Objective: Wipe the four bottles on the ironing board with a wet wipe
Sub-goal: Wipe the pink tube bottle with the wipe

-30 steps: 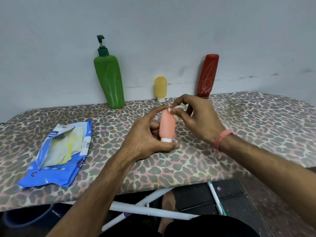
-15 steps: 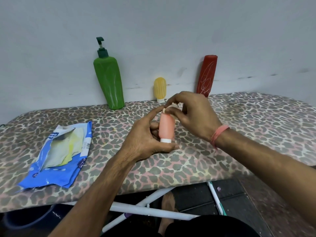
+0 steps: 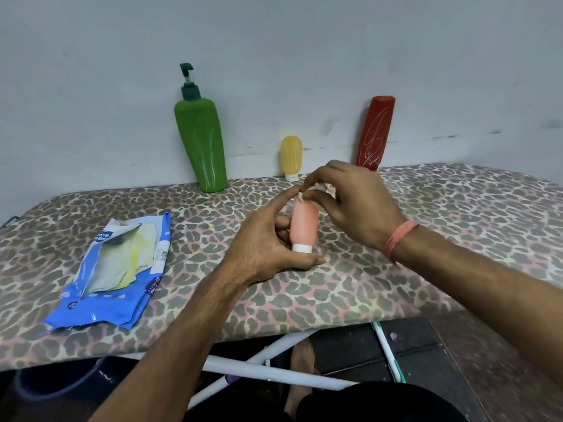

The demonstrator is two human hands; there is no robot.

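Our left hand grips the small pink bottle upright, cap down, thumb under its white cap, just above the ironing board. Our right hand pinches a crumpled wet wipe against the bottle's top. We should turn the bottle while rubbing downward. Beyond the grip, the green pump bottle, yellow bottle and red bottle stand by the wall; the wipes packet lies well left. Nothing obstructs us.
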